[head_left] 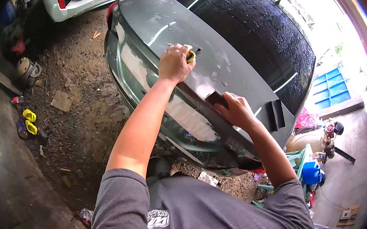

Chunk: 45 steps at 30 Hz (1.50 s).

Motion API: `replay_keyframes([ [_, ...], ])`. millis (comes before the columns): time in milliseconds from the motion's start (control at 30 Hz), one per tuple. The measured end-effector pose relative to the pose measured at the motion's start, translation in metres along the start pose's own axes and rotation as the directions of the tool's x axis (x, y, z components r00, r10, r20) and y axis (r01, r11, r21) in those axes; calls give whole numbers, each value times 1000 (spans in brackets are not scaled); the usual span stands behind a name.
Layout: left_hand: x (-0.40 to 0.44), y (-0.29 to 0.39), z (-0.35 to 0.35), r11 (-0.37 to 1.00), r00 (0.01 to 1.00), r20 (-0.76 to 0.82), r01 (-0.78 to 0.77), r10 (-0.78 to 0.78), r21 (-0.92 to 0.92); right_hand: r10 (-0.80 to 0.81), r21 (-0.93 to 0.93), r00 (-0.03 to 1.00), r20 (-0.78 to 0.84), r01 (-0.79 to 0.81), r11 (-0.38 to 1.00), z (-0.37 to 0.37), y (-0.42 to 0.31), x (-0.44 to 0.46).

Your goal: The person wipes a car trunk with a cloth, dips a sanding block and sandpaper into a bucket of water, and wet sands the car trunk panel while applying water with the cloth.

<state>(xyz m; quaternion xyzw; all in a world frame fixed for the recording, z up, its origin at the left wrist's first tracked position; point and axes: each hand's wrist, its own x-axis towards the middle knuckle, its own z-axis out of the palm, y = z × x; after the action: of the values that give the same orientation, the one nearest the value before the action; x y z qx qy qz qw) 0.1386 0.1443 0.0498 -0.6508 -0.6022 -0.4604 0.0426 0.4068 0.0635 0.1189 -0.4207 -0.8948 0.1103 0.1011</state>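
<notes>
While hands [174, 65] [238, 110] grip — yellow object [191, 57] left, dark block [215, 97] right — the trunk lid [217, 57] gleams beside dirt floor [90, 124].

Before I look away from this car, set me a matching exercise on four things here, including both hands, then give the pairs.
Things
1. Left hand
2. Right hand
3. Yellow shoes
4. Rear window

Places and states
A. Dark and dotted with droplets
B. Holding a dark block at the car
C. On the ground, toward the picture's left edge
D. Gripping a yellow object

Right pairs: 1-D, 2-B, 3-C, 4-A
</notes>
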Motion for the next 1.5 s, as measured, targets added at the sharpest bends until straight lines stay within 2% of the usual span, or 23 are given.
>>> replay_keyframes([
  [100,-3,1,-1,1000,1000,-22,-10,10,-12,-18,-56,999,-33,17,998,5,10,35],
  [133,-4,1,0,1000,1000,-16,-14,14,-8,-63,-66,994,-90,58,996,7,10,54],
  [200,-4,0,-1,1000,1000,-9,-14,14,3,13,-105,998,-68,-20,994,5,4,72],
  [267,-5,2,-1,1000,1000,21,-2,2,1,-46,-113,995,-86,36,993,13,7,50],
  [300,-3,1,-2,1000,1000,28,6,-6,0,14,-87,999,-29,-17,996,4,-4,31],
  [367,-3,0,0,1000,1000,17,5,-5,-10,8,-45,1000,-17,-9,999,3,-5,1],
  [400,-3,1,0,1000,1000,7,9,-9,-13,13,-2,1000,-13,-13,1000,1,-6,-2],
  [467,-6,2,0,1000,1000,25,18,-18,-2,37,-49,999,-8,-38,998,5,-8,19],
  [500,-5,2,0,1000,1000,23,8,-8,5,-3,-38,999,-54,1,999,12,-9,37],
  [600,-4,2,-2,1000,1000,31,6,-6,3,133,-66,991,-23,-135,989,10,-34,62],
  [700,-3,2,-3,1000,999,32,5,-6,12,38,-34,999,-38,-39,999,11,-27,21],
  [800,-4,2,-1,999,999,34,22,-23,30,8,-67,1000,-3,-8,998,9,-23,17],
  [867,-6,4,1,1000,999,45,13,-14,27,-55,-71,997,-57,51,996,16,-25,46],
  [933,-3,1,-1,999,999,39,8,-10,33,101,-62,995,7,-100,993,11,-42,66],
  [1167,-2,1,-2,1000,999,31,28,-28,9,-40,-75,999,-30,38,996,14,-21,31],
  [1267,-5,3,-1,1000,999,41,7,-8,20,152,-90,988,39,-148,985,6,-40,68],
  [1367,-6,0,-2,1000,999,40,10,-10,-5,-7,-56,997,-75,3,998,19,-24,41],
  [1400,-4,-1,-1,1000,999,37,16,-15,-21,-56,-78,996,-65,50,996,13,-24,25],
  [1500,-2,-1,-3,999,999,26,26,-25,-24,-19,-88,1000,-9,18,996,9,-20,17],
])
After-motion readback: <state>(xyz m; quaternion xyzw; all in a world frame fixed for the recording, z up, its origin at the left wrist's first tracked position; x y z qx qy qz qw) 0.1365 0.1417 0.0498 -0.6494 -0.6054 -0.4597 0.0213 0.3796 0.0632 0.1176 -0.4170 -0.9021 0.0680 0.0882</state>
